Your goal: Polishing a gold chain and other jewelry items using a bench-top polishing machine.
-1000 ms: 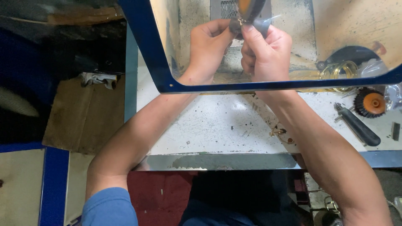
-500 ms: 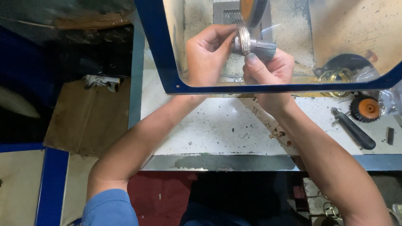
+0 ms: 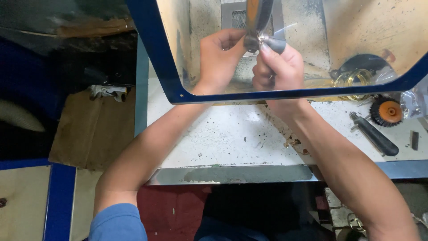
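Single head view, looking steeply down. Close over bench (image 3: 232,138); blue-framed shield (image 3: 285,94) crosses the top. No second view

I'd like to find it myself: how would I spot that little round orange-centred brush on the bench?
Start at the blue-framed clear shield over the white bench. Below its right corner lies the small wheel brush, beside a black-handled tool. Only it has dark bristles ringing an orange hub.

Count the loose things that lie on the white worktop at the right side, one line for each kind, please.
Black-handled hand tool: 1
Round black brush wheel with an orange centre: 1
Small dark flat piece: 1
Total: 3
Things behind the blue-framed clear shield are not counted.
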